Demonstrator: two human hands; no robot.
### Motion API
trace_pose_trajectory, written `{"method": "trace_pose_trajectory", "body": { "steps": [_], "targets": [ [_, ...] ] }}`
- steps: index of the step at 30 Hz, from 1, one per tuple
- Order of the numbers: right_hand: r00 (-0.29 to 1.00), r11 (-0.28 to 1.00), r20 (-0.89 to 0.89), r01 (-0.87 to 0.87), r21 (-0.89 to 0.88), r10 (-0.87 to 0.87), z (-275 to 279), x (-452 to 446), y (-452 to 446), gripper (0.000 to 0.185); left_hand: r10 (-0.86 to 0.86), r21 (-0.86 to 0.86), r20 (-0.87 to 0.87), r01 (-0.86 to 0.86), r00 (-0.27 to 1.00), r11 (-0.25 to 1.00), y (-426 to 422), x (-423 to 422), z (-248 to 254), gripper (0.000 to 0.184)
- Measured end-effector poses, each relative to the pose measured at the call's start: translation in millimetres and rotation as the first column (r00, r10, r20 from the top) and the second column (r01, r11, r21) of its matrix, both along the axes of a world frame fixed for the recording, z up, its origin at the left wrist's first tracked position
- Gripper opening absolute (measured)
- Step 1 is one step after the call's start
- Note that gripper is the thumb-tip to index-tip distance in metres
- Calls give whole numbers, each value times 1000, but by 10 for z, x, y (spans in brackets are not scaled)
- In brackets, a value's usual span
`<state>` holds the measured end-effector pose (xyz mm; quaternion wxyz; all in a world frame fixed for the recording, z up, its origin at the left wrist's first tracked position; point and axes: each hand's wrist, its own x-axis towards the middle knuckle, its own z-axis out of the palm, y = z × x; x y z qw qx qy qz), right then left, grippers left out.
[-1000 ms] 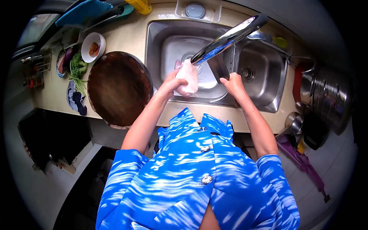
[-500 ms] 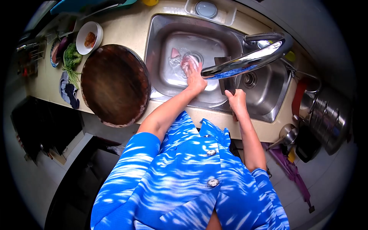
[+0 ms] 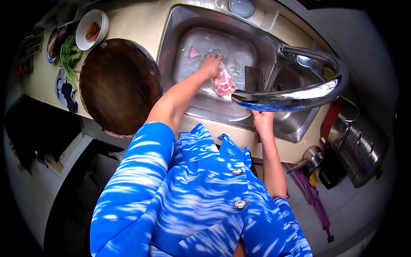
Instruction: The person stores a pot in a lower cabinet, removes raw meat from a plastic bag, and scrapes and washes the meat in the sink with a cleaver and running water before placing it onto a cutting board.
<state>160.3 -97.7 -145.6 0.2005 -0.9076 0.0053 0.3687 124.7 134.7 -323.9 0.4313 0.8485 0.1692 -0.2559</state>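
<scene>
My left hand (image 3: pixel 211 64) is low in the large basin of the steel sink (image 3: pixel 171 51), by the drain. Its fingers are curled and partly hidden, with a slab of raw meat (image 3: pixel 224 83) held against the thumb side and hanging toward me. A smaller pink piece of meat (image 3: pixel 194 52) lies in shallow water to the left. My right hand (image 3: pixel 263 122) is closed round the handle of a cleaver (image 3: pixel 253 79) at the sink's front edge. The cleaver's dark blade points away from me beside the basin divider, and the faucet (image 3: pixel 291 103) covers part of it.
A round wooden chopping board (image 3: pixel 120 88) stands left of the sink. Beyond it are a white bowl (image 3: pixel 102 32) with brown food, green vegetables (image 3: pixel 69 53) and a cloth (image 3: pixel 66 94). The curved faucet arches over the right basin. Steel pots (image 3: pixel 357 139) are at the right.
My left hand has moved away from me toward the drain, and the meat now shows on its near right side. My right hand still holds the cleaver. The camera view has shifted slightly.
</scene>
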Motion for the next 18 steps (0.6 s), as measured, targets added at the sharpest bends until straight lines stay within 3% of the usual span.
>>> {"method": "trace_pose_trajectory", "body": {
  "steps": [1,3,4,5,9,11,12,13,14,16,17,18],
  "targets": [
    [1000,1000,0,-7,1,7,0,15,41,28,9,48,-61,-6,998,999,1,-45,7,77],
    [922,955,352,-235,183,159,3,10,130,29,26,101,-126,-13,992,995,58,-113,5,68],
    [971,977,189,-173,121,148,192,29,290,29,167,74,-243,-153,956,985,99,-163,-3,55],
    [972,976,183,-175,129,150,225,23,323,29,295,65,-357,-292,886,954,139,-226,-31,44],
    [889,920,246,-390,-33,386,299,11,388,24,414,101,-498,-423,762,900,185,-517,-170,32],
    [855,882,217,-452,-134,471,321,-9,347,23,629,138,-360,-627,689,767,99,-617,37,32],
    [761,838,370,-537,-101,533,299,-21,306,22,670,189,-274,-645,690,741,54,-619,141,31],
    [644,780,513,-619,-87,568,310,-31,280,23,662,177,-276,-640,697,748,21,-651,201,31],
    [612,771,542,-627,-111,576,327,-34,262,29,698,135,-106,-685,709,716,10,-691,261,30],
    [606,773,545,-620,-132,579,374,-40,198,33,690,25,205,-708,694,705,-20,-729,490,31],
    [601,770,542,-621,-145,587,404,-48,157,37,685,16,207,-702,699,712,-63,-721,643,31],
    [588,764,548,-625,-159,595,428,-43,123,40,636,-40,325,-662,700,748,-94,-700,796,32]
  ]
}}
